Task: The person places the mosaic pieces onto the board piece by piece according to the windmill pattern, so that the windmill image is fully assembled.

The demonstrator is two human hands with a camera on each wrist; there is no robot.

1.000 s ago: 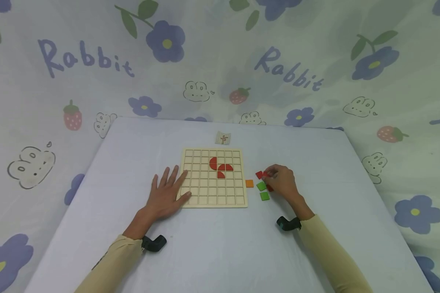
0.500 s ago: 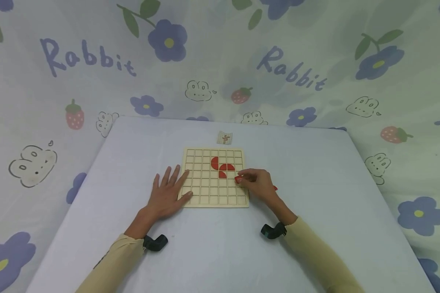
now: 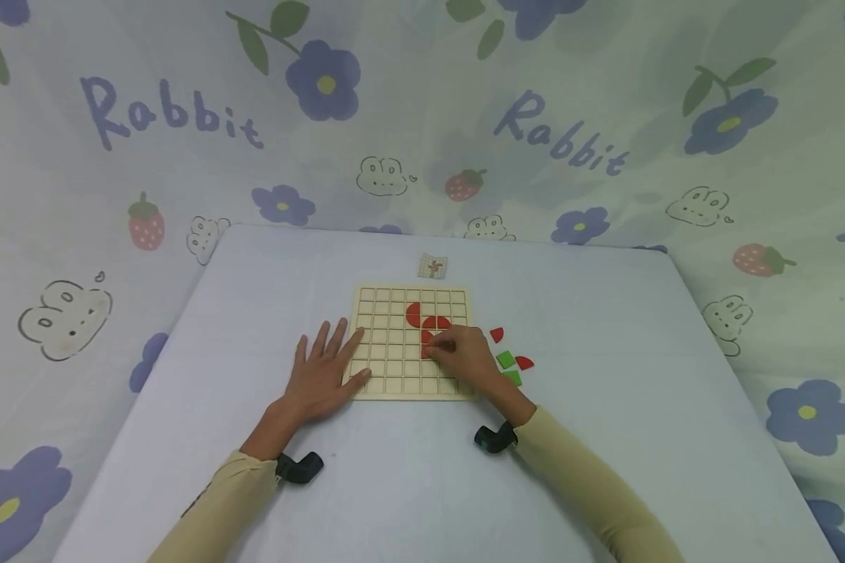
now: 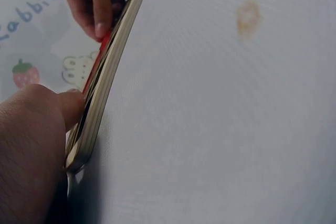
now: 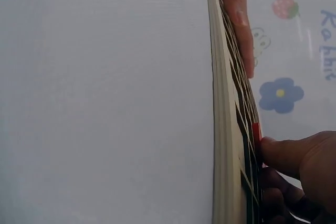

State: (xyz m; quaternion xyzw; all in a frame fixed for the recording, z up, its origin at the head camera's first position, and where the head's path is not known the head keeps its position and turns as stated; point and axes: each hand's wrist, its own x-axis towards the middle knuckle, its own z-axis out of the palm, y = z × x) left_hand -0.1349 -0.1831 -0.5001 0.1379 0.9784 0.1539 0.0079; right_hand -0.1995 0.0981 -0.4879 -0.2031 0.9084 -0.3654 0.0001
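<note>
A wooden grid board (image 3: 387,352) lies on the white table. My left hand (image 3: 320,375) rests spread along its left side, with thumb and index fingertips on the board's edge. Over the lower right cells, my right hand (image 3: 470,358) pinches a red quarter-circle tile (image 3: 426,352) against the grid. The right wrist view shows that tile as a red sliver (image 5: 256,131) beside the thumb. Directly above it sit a red half-round pair of tiles (image 3: 436,322) and, up to the left, another red half-round shape (image 3: 414,314). My right hand covers part of the board's right side.
Right of the board lie loose pieces: a red quarter-circle (image 3: 497,335), a second red quarter-circle (image 3: 524,363), a green tile (image 3: 505,360) and another green tile (image 3: 512,378). A small pattern card (image 3: 433,267) lies beyond the board. A printed cloth (image 3: 422,117) hangs behind the table.
My right hand has moved left from the loose pieces onto the board, bringing a red tile to the cell below the other red ones. The left hand has stayed in place.
</note>
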